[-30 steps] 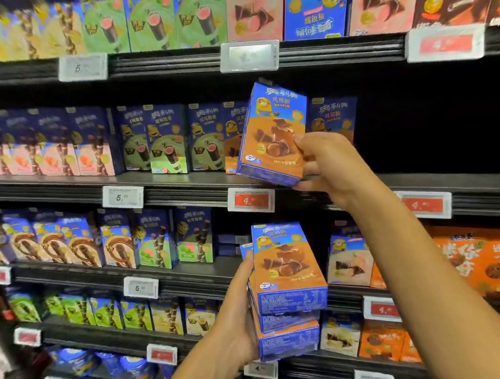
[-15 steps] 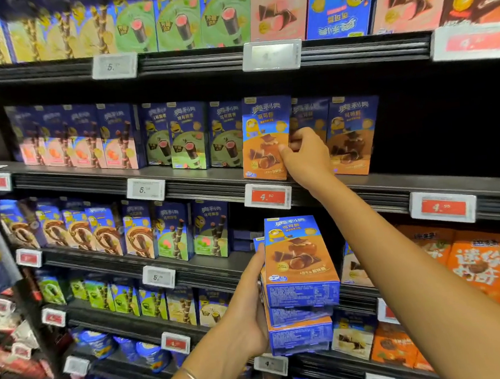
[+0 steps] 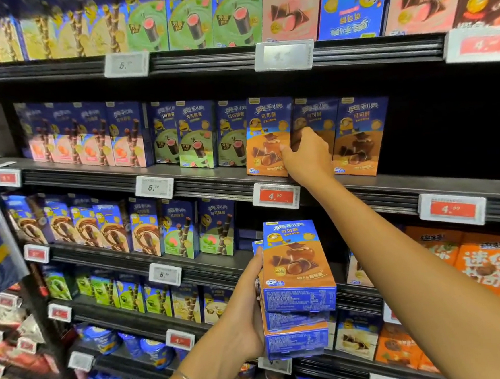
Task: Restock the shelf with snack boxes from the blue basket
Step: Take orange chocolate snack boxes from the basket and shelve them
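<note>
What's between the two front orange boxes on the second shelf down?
In the head view, the right hand and a third matching box set further back.

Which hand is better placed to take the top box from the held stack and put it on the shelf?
Right. The left hand supports the stack of boxes, so it is occupied. The right hand is at the shelf, pinching only the shelved box.

Three shelved orange boxes, three stacked orange boxes.
</note>
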{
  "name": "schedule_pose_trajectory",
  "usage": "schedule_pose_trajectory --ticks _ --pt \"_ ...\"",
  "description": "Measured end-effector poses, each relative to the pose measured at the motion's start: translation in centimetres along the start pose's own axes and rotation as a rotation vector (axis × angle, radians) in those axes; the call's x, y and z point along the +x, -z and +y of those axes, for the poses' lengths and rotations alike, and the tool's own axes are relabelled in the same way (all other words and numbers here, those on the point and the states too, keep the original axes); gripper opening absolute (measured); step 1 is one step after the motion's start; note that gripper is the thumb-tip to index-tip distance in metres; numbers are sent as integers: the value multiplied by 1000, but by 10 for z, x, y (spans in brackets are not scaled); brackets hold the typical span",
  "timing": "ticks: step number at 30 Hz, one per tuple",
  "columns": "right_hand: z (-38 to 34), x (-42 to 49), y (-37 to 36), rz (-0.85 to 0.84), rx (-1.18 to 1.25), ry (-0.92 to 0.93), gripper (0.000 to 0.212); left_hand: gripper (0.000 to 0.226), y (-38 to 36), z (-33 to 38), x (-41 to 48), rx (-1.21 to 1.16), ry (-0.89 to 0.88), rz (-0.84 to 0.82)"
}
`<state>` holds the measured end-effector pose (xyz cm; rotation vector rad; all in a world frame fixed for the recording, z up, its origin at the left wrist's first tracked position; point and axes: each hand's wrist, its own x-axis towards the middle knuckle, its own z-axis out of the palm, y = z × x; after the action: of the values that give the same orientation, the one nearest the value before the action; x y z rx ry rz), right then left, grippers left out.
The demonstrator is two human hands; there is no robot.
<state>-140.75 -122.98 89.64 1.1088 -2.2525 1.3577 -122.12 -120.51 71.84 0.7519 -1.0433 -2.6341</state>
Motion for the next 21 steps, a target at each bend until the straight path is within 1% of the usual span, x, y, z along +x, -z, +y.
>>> schedule_pose_trajectory --ticks 4,7,10,12,13,15,16,18,19,21 --pt "1 -1 1 -17 4 -1 43 77 1 0 2 -13 7 -16" --pt "2 -12 10 -11 70 4 43 75 0 0 3 -24 8 -24" --pt "14 -49 30 107 262 65 31 70 -2 -1 3 -32 6 -42" --pt "29 -85 39 123 364 83 19 67 -2 -1 3 -42 -13 -37" --pt "37 -102 43 99 404 60 15 67 -3 -1 4 -45 -31 -35" --pt "52 -130 47 -15 472 -66 14 68 -3 -2 4 -54 -75 -20" --pt "57 -140 49 -101 475 -146 17 69 -4 -3 4 -53 -103 -12" --pt "64 -154 51 -288 439 -283 30 71 -4 -6 4 -34 -171 -6" --pt "66 -158 53 -363 429 -326 35 69 -5 -8 4 -21 -201 -3" --pt "65 -164 57 -465 435 -360 37 66 -5 -11 2 7 -247 8"
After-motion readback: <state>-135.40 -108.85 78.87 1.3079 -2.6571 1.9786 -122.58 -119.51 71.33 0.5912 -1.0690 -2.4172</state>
